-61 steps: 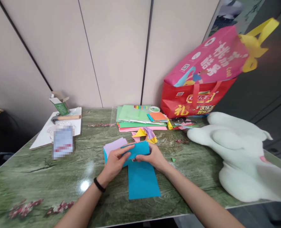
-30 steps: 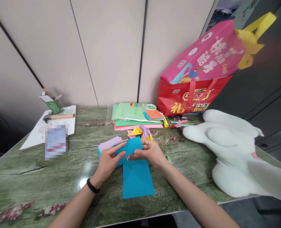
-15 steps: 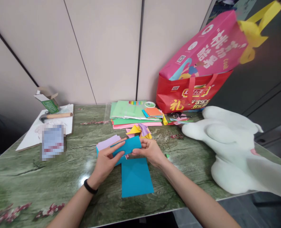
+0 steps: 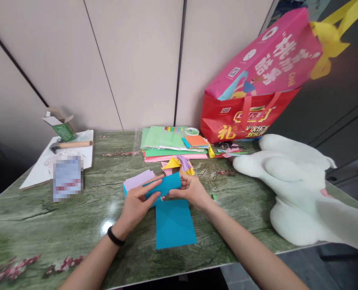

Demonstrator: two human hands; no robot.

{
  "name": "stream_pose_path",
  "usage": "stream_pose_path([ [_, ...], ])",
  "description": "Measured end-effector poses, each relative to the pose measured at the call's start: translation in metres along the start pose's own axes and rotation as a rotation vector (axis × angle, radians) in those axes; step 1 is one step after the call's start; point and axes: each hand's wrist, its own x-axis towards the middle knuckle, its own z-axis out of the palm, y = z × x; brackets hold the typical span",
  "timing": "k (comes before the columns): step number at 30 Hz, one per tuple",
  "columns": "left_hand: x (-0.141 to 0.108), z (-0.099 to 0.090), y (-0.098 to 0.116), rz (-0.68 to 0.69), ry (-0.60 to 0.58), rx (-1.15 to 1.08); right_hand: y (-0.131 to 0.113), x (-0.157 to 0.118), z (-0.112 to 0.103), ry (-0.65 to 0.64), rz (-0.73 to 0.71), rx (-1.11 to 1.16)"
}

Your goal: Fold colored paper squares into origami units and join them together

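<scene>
Between my two hands is a folded sheet of blue paper, raised a little above the table. My left hand grips its left part, fingers behind and along the top, thumb in front. At the right end my right hand pinches it between thumb and fingers. A flat blue sheet lies on the table just below them. Lilac paper with blue paper under it lies behind my left hand, partly covered. Yellow, purple and pink folded paper pieces sit just beyond the held paper.
A stack of coloured paper lies against the wall. Right of it stand a red bag and a pink bag. A white plush toy fills the right side. At left, a hammer and a green box rest on a white board.
The view has shifted slightly. Both hands keep nearly the same hold on the folded blue paper, and nothing on the table has visibly moved.
</scene>
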Motion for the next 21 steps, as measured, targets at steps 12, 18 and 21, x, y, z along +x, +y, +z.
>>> stream_pose_path([
  [12, -0.002, 0.002, -0.006, -0.045, -0.074, 0.003, 0.010, 0.002, 0.001, 0.026, -0.115, -0.205],
  [18, -0.002, 0.003, -0.003, -0.042, -0.100, 0.020, 0.013, 0.003, 0.001, 0.069, -0.098, -0.268],
  [21, 0.000, 0.001, -0.003, -0.046, -0.096, 0.008, 0.013, 0.005, -0.002, 0.033, -0.038, -0.202],
])
